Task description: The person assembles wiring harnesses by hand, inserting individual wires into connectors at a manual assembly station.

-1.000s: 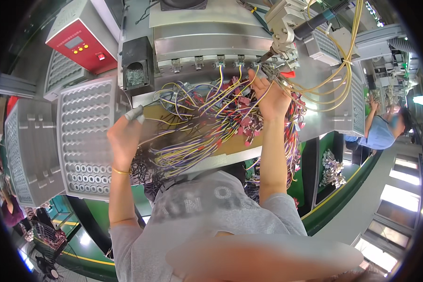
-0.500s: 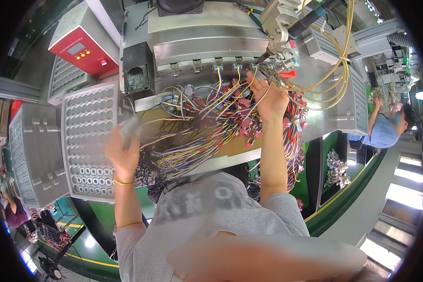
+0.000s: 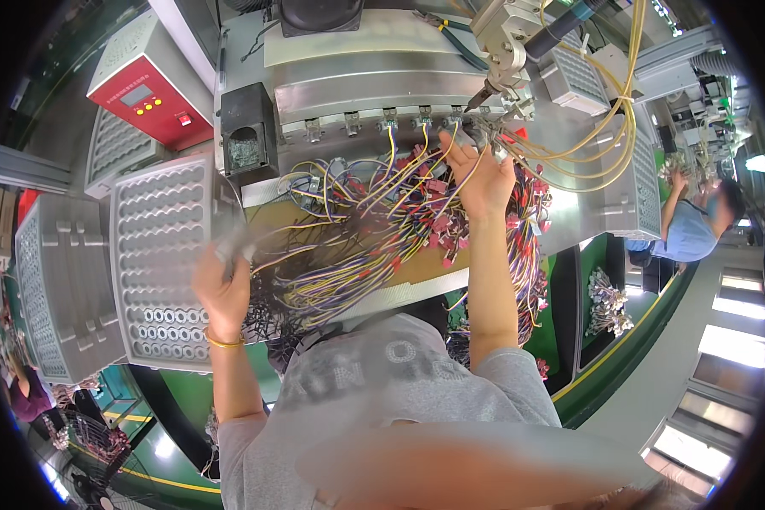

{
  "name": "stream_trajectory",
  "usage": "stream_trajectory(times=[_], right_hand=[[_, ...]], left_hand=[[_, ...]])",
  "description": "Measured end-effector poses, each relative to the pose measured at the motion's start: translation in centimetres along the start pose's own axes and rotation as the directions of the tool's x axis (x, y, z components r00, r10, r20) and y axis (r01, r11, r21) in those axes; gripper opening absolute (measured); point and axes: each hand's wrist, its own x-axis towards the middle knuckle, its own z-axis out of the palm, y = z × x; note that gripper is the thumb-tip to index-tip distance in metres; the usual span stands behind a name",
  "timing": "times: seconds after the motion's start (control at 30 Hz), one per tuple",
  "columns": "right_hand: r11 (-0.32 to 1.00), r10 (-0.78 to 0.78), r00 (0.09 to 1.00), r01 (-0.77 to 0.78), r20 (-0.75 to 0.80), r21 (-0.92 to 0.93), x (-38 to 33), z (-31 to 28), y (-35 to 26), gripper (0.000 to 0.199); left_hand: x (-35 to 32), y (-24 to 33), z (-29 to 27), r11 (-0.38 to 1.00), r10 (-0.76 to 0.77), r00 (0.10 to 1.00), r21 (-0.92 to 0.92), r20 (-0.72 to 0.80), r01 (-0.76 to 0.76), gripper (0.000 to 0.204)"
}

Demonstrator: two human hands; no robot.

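Observation:
At the left, next to a grey tray (image 3: 161, 246), my left hand (image 3: 221, 293) closes on a small grey piece (image 3: 236, 244) smeared by motion. My right hand (image 3: 487, 185), palm up with fingers curled, is at the yellow and purple wires (image 3: 452, 146) under a row of small metal clamps (image 3: 425, 116). Wires run across its fingers; the exact grip is partly hidden. Just above it, the dark tip of a soldering tool (image 3: 482, 95) points down to the clamp row. Between my hands lies a wide bundle of wires (image 3: 348, 276) with pink connectors (image 3: 438, 223).
A black box (image 3: 248, 127) and a red-fronted control unit (image 3: 149, 100) stand at the back left. Pliers (image 3: 455, 38) lie at the back edge. Yellow tubes (image 3: 625, 127) loop at the right. A co-worker in blue (image 3: 688, 234) sits far right.
My right hand's fingers have curled a little more at the wires. My left hand stays beside the tray with the blurred grey piece. The view has shifted slightly.

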Motion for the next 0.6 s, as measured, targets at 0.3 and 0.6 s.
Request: stream_trajectory(times=[0.3, 0.6], right_hand=[[0.984, 0.064, 0.99, -0.083, -0.123, -0.156, -1.0, 0.3, -1.1, 0.057], [0.423, 0.038, 0.958, 0.243, 0.285, -0.873, -9.3, 7.6, 5.9, 0.034]], left_hand=[[-0.5, -0.1, -0.5, 0.996, 0.087, 0.996, 0.007, 0.029, -0.087, 0.028], [-1.0, 1.1, -0.8, 0.907, 0.421, 0.904, -0.017, 0.069, -0.421, 0.031]])
